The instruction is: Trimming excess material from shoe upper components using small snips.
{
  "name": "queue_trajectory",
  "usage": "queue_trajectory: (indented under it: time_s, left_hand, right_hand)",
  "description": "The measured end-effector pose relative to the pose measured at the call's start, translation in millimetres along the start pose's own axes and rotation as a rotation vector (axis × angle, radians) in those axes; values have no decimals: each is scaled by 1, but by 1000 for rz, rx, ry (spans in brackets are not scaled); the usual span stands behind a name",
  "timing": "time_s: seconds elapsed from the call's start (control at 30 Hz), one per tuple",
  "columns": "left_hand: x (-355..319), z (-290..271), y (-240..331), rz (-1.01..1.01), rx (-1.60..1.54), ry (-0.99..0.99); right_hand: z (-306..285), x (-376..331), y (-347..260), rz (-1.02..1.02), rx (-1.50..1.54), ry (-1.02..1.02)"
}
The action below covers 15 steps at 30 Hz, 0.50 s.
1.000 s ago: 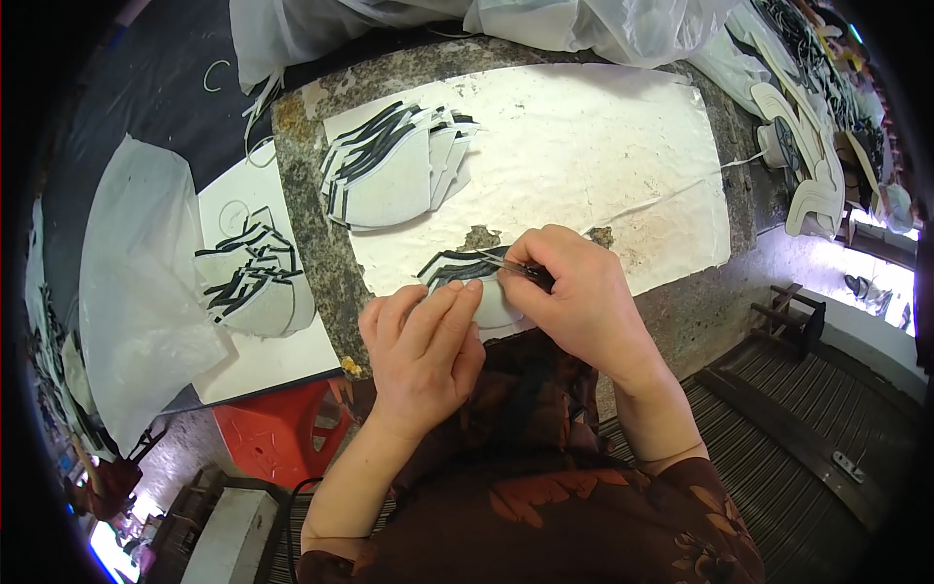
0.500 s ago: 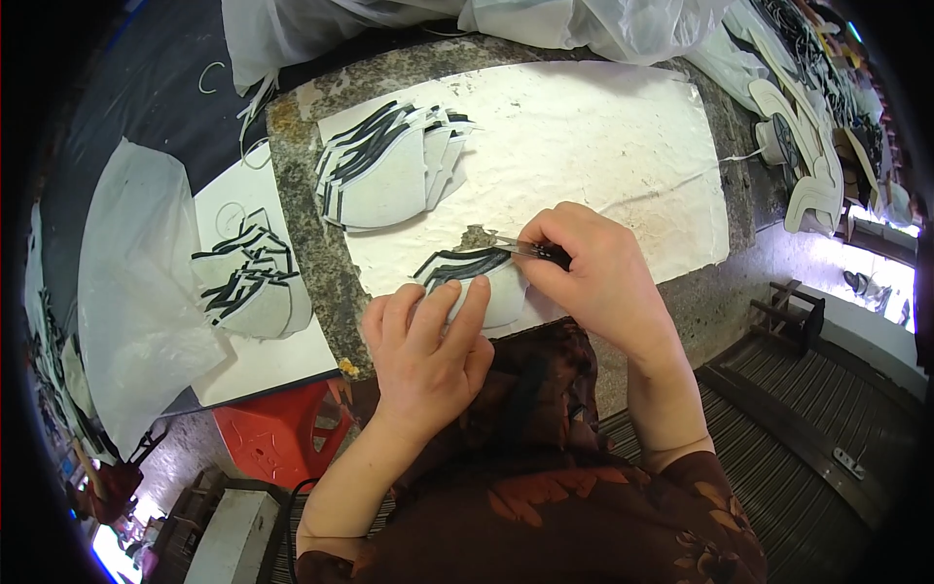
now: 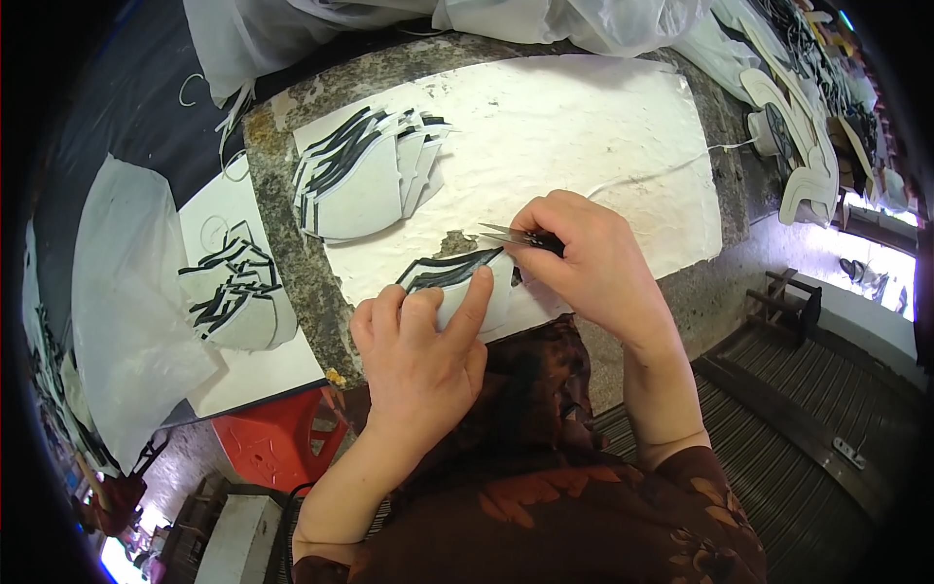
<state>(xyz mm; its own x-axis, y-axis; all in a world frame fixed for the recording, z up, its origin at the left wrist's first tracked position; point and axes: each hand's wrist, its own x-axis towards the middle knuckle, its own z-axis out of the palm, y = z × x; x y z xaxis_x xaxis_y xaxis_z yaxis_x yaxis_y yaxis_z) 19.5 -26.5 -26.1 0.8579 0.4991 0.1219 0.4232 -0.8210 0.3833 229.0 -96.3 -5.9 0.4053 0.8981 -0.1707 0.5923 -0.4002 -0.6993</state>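
A pale grey panel with black bands along its wavy upper edge (image 3: 448,279) lies flat on the white sheet near its front edge. My left hand (image 3: 418,350) rests over its lower part, fingers spread, the index fingertip pressing close to the bands. In my right hand (image 3: 584,258) is a pair of thread snips (image 3: 506,235) with a black grip. Their metal blades point left, slightly apart, just above the panel's right corner. Behind my left hand sits a fanned stack of similar panels (image 3: 355,200).
The white sheet (image 3: 574,117) covers a worn stone slab (image 3: 292,214). More banded panels (image 3: 248,321) lie in a pile at left beside a plastic bag (image 3: 136,311). A spool (image 3: 769,133) trails white cord at right. Below the left table edge stands a red stool (image 3: 268,438).
The view has shifted a little, so the table appears farther left. The snips' blades have lifted off the panel's edge and parted. My left hand stays on the panel.
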Motion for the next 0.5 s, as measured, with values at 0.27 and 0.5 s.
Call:
queue_trajectory:
  time_s: [0.27, 0.5]
  left_hand:
    - [7, -5, 4, -16, 30, -63]
    - [11, -7, 8, -24, 48, -97]
  right_hand:
    - [1, 1, 7, 39, 46, 27]
    - [8, -4, 6, 91, -26, 42]
